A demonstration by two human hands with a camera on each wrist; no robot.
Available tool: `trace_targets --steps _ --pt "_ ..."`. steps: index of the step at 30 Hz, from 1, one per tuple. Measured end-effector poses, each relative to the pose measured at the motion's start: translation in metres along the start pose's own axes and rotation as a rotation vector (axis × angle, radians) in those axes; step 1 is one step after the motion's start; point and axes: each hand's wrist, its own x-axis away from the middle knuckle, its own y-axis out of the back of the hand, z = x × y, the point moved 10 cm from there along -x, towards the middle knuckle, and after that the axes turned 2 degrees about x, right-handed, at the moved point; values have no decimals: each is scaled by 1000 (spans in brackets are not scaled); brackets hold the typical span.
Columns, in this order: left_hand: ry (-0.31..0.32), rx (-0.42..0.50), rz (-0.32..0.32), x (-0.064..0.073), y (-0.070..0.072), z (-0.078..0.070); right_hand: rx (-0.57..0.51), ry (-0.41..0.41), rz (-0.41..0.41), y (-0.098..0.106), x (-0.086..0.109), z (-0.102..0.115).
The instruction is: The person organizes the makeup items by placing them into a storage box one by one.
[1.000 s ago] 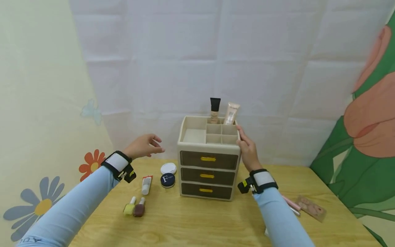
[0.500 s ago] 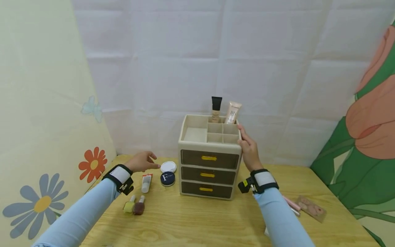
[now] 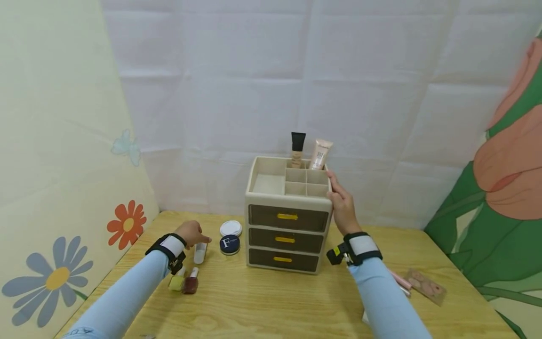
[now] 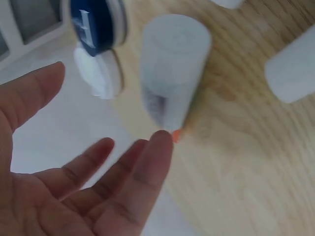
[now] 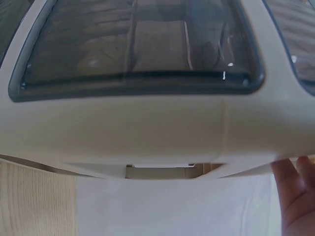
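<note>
My left hand point(image 3: 191, 233) is over the back end of a white squeeze tube point(image 3: 200, 254) lying on the table. In the left wrist view the thumb is spread from the fingers, and one fingertip overlaps the tail of the tube point(image 4: 172, 64); whether they touch I cannot tell. My right hand point(image 3: 344, 209) rests against the upper right side of a cream drawer organizer point(image 3: 288, 202), its fingers lying along the edge. Only fingertips point(image 5: 290, 182) show in the right wrist view. A black-capped foundation tube point(image 3: 298, 150) and a pale pink BB cream tube point(image 3: 320, 154) stand in the organizer's back compartments.
Beside the white tube lie a navy compact point(image 3: 230, 245) and a white round compact point(image 3: 231, 228). Yellow-green point(image 3: 176, 283) and dark red nail polish bottles point(image 3: 190, 284) stand nearer. At right lie a pink tube point(image 3: 401, 280) and a palette point(image 3: 426, 286). White cloth hangs behind.
My left hand has come down from the air beside the organizer, past the white compact, to the white tube. The right hand has stayed on the organizer.
</note>
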Motion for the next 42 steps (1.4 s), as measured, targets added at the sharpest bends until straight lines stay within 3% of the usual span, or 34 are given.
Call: trace_targets --steps 5,12,19,29,42 --pt "72 -75 18 -7 -13 8 2 -8 8 0 1 -2" --pt "160 -124 18 -15 -17 9 -5 0 6 -1 2 -1" --pt "147 -149 4 -21 -19 6 18 -5 -4 0 1 -1" --pt "142 -161 -17 -17 -19 -1 22 2 -4 0 1 1" --pt "118 -137 -34 -18 -13 2 19 -10 9 -1 0 -2"
